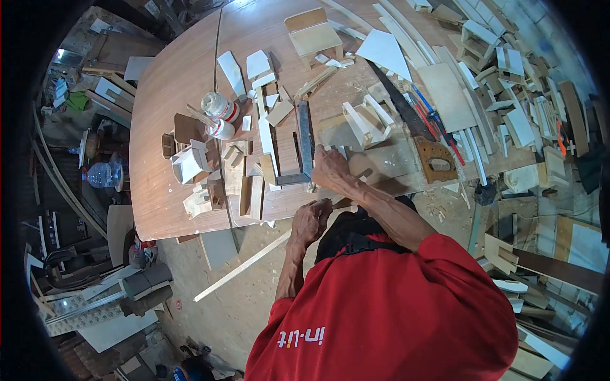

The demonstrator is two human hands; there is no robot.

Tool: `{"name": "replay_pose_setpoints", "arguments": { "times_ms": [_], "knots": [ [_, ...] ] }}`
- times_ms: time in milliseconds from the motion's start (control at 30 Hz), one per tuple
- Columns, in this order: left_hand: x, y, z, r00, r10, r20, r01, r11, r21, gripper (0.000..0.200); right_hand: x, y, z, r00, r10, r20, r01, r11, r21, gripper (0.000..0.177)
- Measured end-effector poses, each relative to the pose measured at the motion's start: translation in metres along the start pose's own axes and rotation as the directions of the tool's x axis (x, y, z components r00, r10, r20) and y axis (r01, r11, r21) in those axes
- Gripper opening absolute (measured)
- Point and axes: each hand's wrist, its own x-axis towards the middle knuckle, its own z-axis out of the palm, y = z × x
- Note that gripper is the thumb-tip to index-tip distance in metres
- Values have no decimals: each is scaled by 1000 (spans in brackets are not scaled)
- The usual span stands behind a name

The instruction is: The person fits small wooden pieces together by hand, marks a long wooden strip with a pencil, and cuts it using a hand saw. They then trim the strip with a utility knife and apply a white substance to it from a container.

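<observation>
My left hand [310, 220] is closed at the near edge of the table. A long, thin wooden strip [241, 267] slants from the lower left up to it and seems to run through its grip. My right hand [332, 169] rests on the tabletop just above, fingers curled down; what they hold, if anything, is hidden. Beside its fingers lies a dark metal clamp or square-shaped frame [305, 143]. To the right are a small white-faced wooden assembly [367, 122] and a handsaw with a wooden handle [436, 160].
On the table [171, 82] stand glue jars [219, 106], a small box-like piece [190, 161], wood offcuts [251, 195] and a miniature bench-like piece [312, 33]. Red and blue tools [434, 117] lie at right. Wooden pieces [511, 66] are heaped along the wall.
</observation>
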Motion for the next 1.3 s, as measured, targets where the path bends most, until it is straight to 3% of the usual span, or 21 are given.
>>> {"name": "replay_pose_setpoints", "arguments": {
  "times_ms": [67,133,167,233,367,400,433,467,533,600,667,700,767,867,900,967,1100,1300],
  "knots": [
    [3,-2,2,1000,12,6,-12,1000,18,15,-7,3,-13,999,37,17,-38,999,21,25],
    [5,-5,6,1000,22,15,-23,999,34,14,-29,9,-38,974,-220,-50,226,949,219,18],
    [8,-6,9,999,45,-9,-45,999,31,13,-39,16,-48,975,-218,-51,224,951,216,18],
    [14,-3,12,997,68,-32,-68,997,25,13,-60,33,-65,882,-438,-177,472,813,340,10],
    [25,8,15,989,87,-122,-87,996,4,13,-115,66,-93,893,-407,-191,449,829,334,14],
    [30,10,16,983,106,-149,-105,994,14,13,-130,70,-100,951,-269,-149,308,829,467,17],
    [33,14,12,992,94,-79,-91,995,32,15,-142,76,-105,988,-130,-88,157,795,586,21],
    [37,15,13,993,98,-69,-96,995,31,15,-151,90,-102,989,-120,-92,151,795,587,21],
    [43,16,16,987,135,-90,-133,991,29,22,-161,108,-95,995,15,-97,76,496,865,24],
    [49,14,19,986,147,-72,-141,986,83,26,-166,117,-91,990,64,-127,76,521,850,25],
    [55,11,20,976,207,-64,-197,971,137,27,-163,118,-88,942,120,-314,179,611,771,20],
    [58,12,19,975,214,-58,-204,969,139,27,-160,121,-86,939,126,-320,181,610,772,20],
    [64,13,18,974,224,-36,-217,966,142,27,-155,128,-83,877,186,-444,165,750,641,12],
    [71,12,20,978,204,-43,-194,966,168,25,-149,133,-87,799,277,-533,76,834,547,13],
    [73,14,19,978,203,-43,-193,966,171,25,-146,140,-85,800,277,-532,77,832,549,13],
    [77,18,16,978,200,-59,-187,966,180,22,-140,155,-78,787,395,-474,104,672,733,16],
    [83,19,17,974,214,-74,-197,961,192,20,-136,133,-92,751,422,-507,174,615,769,21],
    [89,21,18,980,191,-49,-177,963,205,21,-132,152,-82,786,408,-465,192,554,810,23]
  ]
}}
